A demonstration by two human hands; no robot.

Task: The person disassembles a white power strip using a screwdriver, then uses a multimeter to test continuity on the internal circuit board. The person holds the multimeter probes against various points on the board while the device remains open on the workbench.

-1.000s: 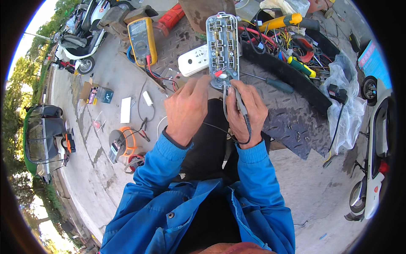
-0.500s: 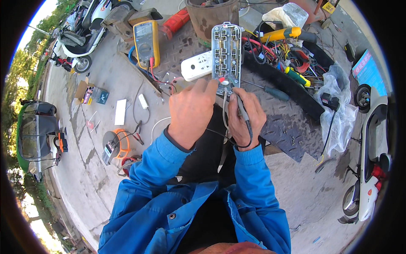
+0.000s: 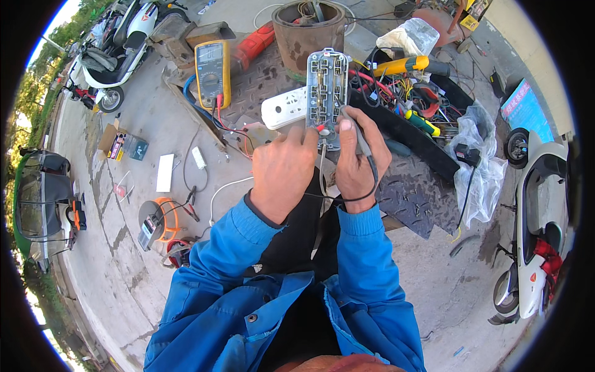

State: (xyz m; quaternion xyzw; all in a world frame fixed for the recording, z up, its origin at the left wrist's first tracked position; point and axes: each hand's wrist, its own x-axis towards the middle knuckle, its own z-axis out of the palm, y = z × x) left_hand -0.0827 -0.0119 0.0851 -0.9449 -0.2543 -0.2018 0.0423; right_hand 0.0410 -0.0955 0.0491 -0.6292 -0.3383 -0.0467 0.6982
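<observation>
An opened power strip stands lengthwise before me, its rows of metal contacts bare and a pale cord running from its near end. My right hand pinches a dark grey test probe, whose tip points in among the contacts. A black lead loops from the probe past my wrist. My left hand is closed at the strip's near left edge around a red-tipped probe; most of that probe is hidden by the fingers. Left of the strip lies its white socket cover. A yellow multimeter with red and black leads sits further left.
A black tray of wires and tools, including a yellow-green screwdriver, lies at right beside a clear plastic bag. Beyond the strip is a rusty metal drum. An orange reel and small box are on the left floor.
My right hand has moved its probe farther up the power strip, away from the near end. My left hand keeps its hold at the near end. The whole view has shifted slightly.
</observation>
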